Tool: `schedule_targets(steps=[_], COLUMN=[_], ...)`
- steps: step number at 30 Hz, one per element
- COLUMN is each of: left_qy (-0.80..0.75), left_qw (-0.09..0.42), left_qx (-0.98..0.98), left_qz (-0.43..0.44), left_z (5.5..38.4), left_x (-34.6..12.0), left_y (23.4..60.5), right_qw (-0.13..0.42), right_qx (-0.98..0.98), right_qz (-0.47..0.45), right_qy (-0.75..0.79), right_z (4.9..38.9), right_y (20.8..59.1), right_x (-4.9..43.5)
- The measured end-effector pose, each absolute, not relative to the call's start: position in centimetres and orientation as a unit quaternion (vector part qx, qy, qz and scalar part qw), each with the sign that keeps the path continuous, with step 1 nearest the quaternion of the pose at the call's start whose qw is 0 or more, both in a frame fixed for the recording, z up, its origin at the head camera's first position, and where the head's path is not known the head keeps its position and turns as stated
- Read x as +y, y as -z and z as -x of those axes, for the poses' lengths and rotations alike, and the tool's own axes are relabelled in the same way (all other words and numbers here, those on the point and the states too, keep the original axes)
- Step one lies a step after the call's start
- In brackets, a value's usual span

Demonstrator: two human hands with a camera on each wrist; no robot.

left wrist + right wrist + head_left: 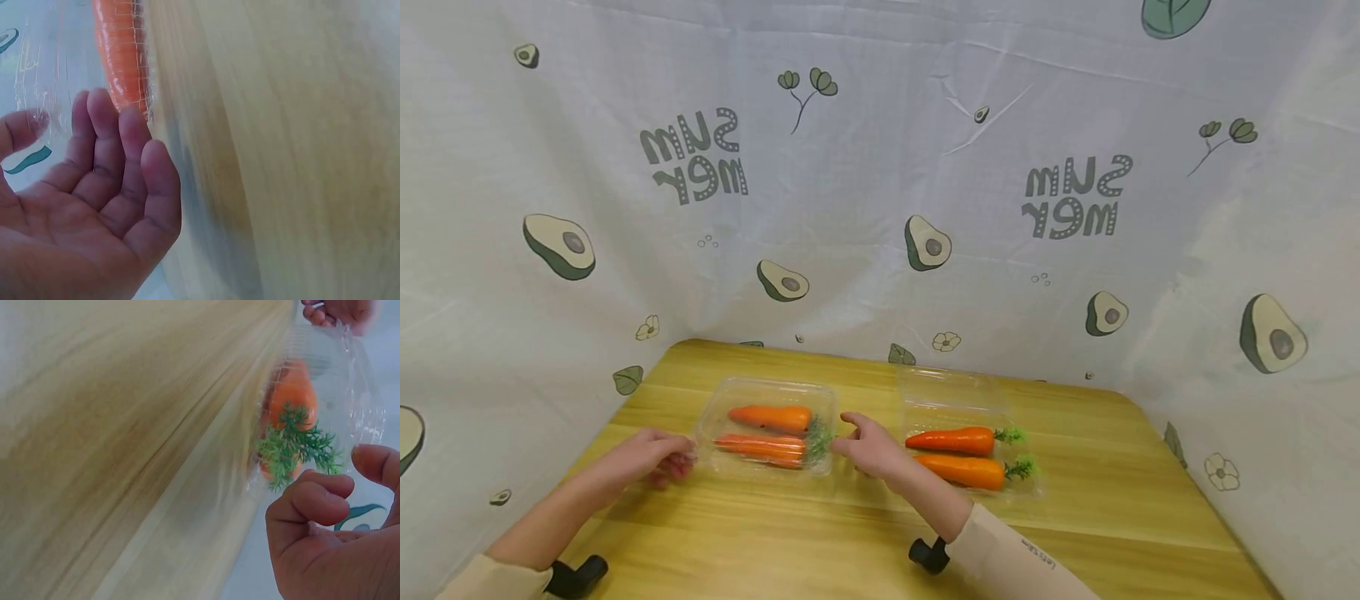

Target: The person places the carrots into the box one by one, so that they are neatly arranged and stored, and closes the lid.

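A clear plastic clamshell box (778, 385) lies at the left of the table, its lid over two carrots. The upper carrot (769, 416) shows smooth orange; the lower carrot (760, 448) is streaked by reflections. Their green tops (294, 447) point toward my right hand. At the box's left edge is my left hand (658, 457), fingers gently bent and thumb apart; the thumb tip meets or nearly meets the plastic. My right hand (874, 450) is by the box's right edge with loosely curled fingers and a raised thumb. I cannot tell whether it touches the plastic.
To the right sits a second clear box, its lid (951, 389) raised at the back. In it lie a carrot (951, 441) and, nearer me, another carrot (962, 471). A printed curtain (865, 192) borders the wooden table (760, 542) behind and at both sides.
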State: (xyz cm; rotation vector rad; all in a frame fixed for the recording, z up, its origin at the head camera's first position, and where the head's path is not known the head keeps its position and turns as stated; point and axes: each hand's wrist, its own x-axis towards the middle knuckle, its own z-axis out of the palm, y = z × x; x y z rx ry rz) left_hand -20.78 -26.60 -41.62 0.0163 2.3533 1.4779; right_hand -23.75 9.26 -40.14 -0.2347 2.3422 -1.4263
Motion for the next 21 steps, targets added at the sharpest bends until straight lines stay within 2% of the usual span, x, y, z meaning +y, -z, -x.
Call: schedule_targets(steps=[6, 21], left_qy=[-0.565, -0.593], left_qw=[0.234, 0.24], left_qx=[0.791, 0.768], left_qz=[-0.024, -0.027], left_z=[21.1, 21.0], left_x=[-27.3, -26.7], left_y=[42.0, 41.9], right_qw=[0.204, 0.211], right_qx=[0.831, 0.813], right_qz=[0.085, 0.074], right_qy=[0.51, 0.537], right_z=[22.9, 22.2], right_y=[39.9, 40.6], right_x=[9.0, 8.4])
